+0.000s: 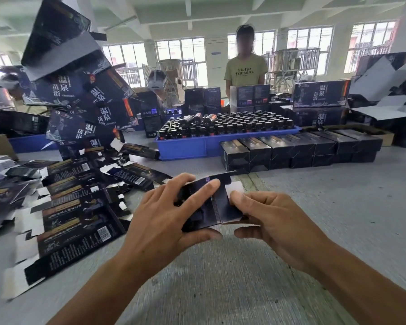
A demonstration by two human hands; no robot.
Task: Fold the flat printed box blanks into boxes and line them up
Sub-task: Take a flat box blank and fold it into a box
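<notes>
A half-formed box is gripped by the left hand, lying crosswise above the bench, while the right hand pinches its end flap, nearer the row beyond it, blanks left.

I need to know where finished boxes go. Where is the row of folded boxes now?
In the head view, the row of folded boxes stands on the table ahead and to the right, just in front of the blue tray of bottles.
</notes>
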